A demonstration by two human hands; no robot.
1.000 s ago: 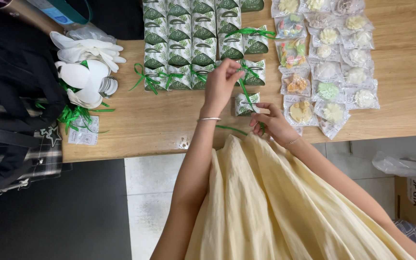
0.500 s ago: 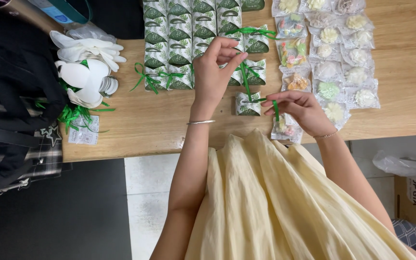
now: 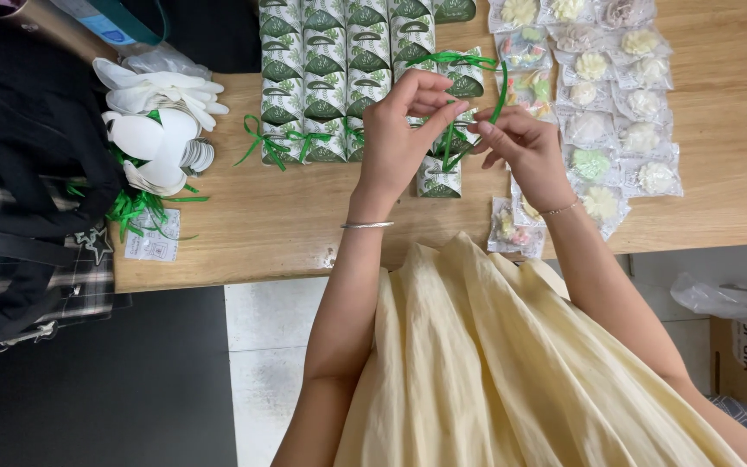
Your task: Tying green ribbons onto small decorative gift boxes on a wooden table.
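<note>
Pinching a green ribbon (image 3: 477, 108) between both hands, I had my left hand (image 3: 399, 130) and right hand (image 3: 520, 147) up over the tabletop (image 3: 304, 216), fingers of each clenched on the ribbon, which arced from one hand to the other. Below them stood a small green-and-white box (image 3: 438, 177), just beside my wrists, near the front edge. I judged the ribbon was held raised like that so it stayed taut and free of the box while I worked it.

Behind my hands the boxes (image 3: 339, 52) stood in tight rows, touching one another, several in the nearest row already wearing green bows (image 3: 283, 143). Lined up that way, they were easy to reach one at a time, I reckoned. What was inside them I could not tell; their tops were closed.

Off to my right lay clear packets (image 3: 624, 112) in rows, each holding a pale flower-shaped piece, white, yellow or green, with a few coloured ones nearer my right wrist. To my left sat a heap of white cut-outs (image 3: 157, 130) with loose green ribbon scraps (image 3: 131, 207) under it, and a dark bag (image 3: 19, 173) lay at the tabletop's end.
</note>
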